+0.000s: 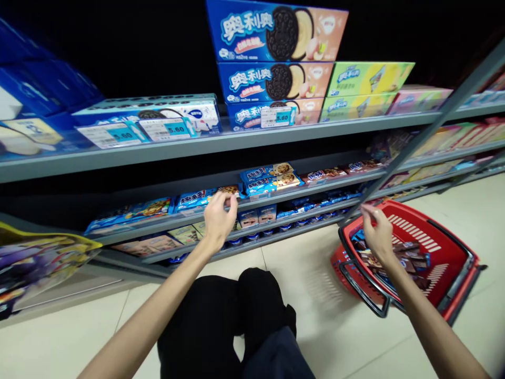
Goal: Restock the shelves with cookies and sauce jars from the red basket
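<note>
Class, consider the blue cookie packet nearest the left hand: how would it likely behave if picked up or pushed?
The packet by the left hand lies flat and low, so a push would probably slide it rather than tip it. The cookie picture on it suggests brittle contents that might crack if squeezed.

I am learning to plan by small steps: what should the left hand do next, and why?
Perhaps the left hand should close gently on the blue cookie packet: it is by that packet's right end, though contact is unclear, and the right hand is over the red basket, where other packets lie.
</note>
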Motion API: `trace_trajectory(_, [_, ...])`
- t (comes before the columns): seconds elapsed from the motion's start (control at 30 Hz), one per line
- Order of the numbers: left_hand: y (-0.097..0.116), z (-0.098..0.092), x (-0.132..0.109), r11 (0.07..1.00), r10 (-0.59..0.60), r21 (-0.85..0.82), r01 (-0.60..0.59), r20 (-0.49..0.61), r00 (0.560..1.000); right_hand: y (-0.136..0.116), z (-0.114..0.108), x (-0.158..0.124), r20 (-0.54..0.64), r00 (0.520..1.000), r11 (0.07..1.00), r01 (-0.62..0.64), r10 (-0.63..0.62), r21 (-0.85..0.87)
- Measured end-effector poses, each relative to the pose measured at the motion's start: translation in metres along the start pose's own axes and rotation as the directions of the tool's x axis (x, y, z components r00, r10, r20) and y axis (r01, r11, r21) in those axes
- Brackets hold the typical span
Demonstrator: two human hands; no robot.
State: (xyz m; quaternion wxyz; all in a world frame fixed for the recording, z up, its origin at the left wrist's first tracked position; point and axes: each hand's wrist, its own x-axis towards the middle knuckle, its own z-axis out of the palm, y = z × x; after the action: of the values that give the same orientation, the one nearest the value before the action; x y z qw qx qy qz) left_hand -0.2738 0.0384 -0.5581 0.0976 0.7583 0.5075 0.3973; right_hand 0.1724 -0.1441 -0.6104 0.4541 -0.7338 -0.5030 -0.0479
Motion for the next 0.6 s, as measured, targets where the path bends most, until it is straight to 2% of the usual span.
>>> trace_trajectory(0.03, [-0.004, 0.000, -0.018, 1.000, 0.014, -0.002, -0.014, 0.017, 1.000, 0.027, -0.015, -0.023, 0.057, 0.991, 0.992, -0.115, 0.118, -0.060])
trace_trajectory(0.07, [-0.007, 0.001, -0.034, 1.000, 0.029, 0.003, -0.029, 0.046, 0.999, 0.054, -0.029, -0.045, 0.147, 0.958, 0.965, -0.229, 0.246, -0.125])
trace_trajectory(0.13, [-0.013, 0.005, -0.054, 0.998, 0.062, 0.021, -0.066, 0.122, 0.991, 0.098, -0.051, -0.084, 0.284, 0.853, 0.894, -0.378, 0.438, -0.242])
trace_trajectory(0.17, [-0.014, 0.007, -0.059, 0.996, 0.076, 0.028, -0.081, 0.150, 0.986, 0.114, -0.058, -0.100, 0.319, 0.816, 0.871, -0.409, 0.483, -0.272])
trace_trajectory(0.2, [-0.014, 0.010, -0.059, 0.996, 0.083, 0.028, -0.088, 0.168, 0.982, 0.123, -0.063, -0.111, 0.333, 0.797, 0.860, -0.424, 0.503, -0.284])
trace_trajectory(0.27, [-0.009, 0.014, -0.052, 0.998, 0.062, 0.022, -0.067, 0.185, 0.981, 0.125, -0.065, -0.122, 0.313, 0.824, 0.877, -0.403, 0.472, -0.261])
trace_trajectory(0.33, [-0.001, 0.019, -0.038, 0.999, 0.005, 0.047, -0.015, 0.214, 0.977, 0.101, -0.055, -0.116, 0.241, 0.907, 0.932, -0.299, 0.344, -0.205])
trace_trajectory(0.4, [0.009, 0.023, -0.023, 0.993, -0.058, 0.113, 0.032, 0.233, 0.971, 0.057, -0.032, -0.097, 0.154, 0.978, 0.985, -0.124, 0.142, -0.122])
trace_trajectory(0.43, [0.013, 0.025, -0.016, 0.987, -0.081, 0.150, 0.048, 0.228, 0.970, 0.029, -0.016, -0.084, 0.150, 0.987, 0.997, -0.043, 0.053, -0.067])
trace_trajectory(0.5, [0.019, 0.027, -0.005, 0.975, -0.113, 0.214, 0.068, 0.207, 0.972, -0.032, 0.025, -0.055, 0.189, 0.979, 0.991, 0.053, -0.075, 0.121])
trace_trajectory(0.57, [0.021, 0.028, 0.002, 0.958, -0.127, 0.280, 0.064, 0.213, 0.969, -0.090, 0.070, -0.027, 0.269, 0.944, 0.958, 0.119, -0.190, 0.261])
trace_trajectory(0.6, [0.021, 0.028, 0.005, 0.948, -0.128, 0.313, 0.053, 0.226, 0.966, -0.115, 0.092, -0.015, 0.310, 0.918, 0.947, 0.160, -0.247, 0.278])
